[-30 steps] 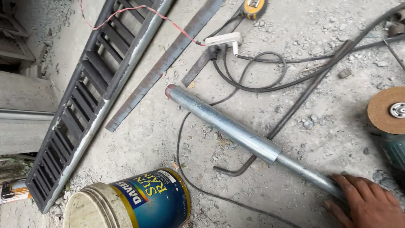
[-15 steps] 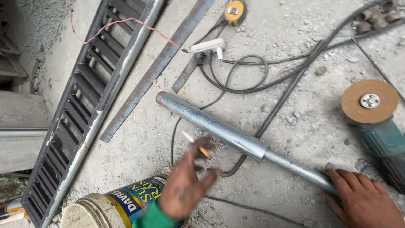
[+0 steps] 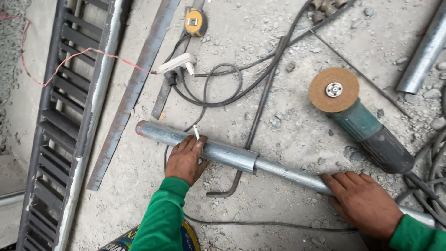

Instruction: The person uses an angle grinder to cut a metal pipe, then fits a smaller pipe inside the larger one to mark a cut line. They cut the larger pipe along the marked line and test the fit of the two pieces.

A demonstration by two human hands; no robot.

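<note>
A grey steel pipe [image 3: 232,158] lies across the concrete floor, a thinner pipe [image 3: 288,175] slid into its right end. My left hand [image 3: 185,160] rests on the wide pipe near its left end and pinches a small white stick of chalk [image 3: 196,132] against the metal. My right hand [image 3: 362,202] presses flat on the thin pipe farther right. Both arms wear green sleeves.
An angle grinder [image 3: 357,118] with a brown disc lies beyond the pipe. Black cables [image 3: 218,95], a white plug [image 3: 179,62], a yellow tape measure [image 3: 195,21], flat steel bars [image 3: 134,90], a dark metal grille [image 3: 69,116] and a paint bucket [image 3: 188,239] surround me. Another pipe [image 3: 425,51] lies top right.
My left hand came into view and moved up to the wide pipe, setting the chalk on it. The view shifted so the grinder now shows whole.
</note>
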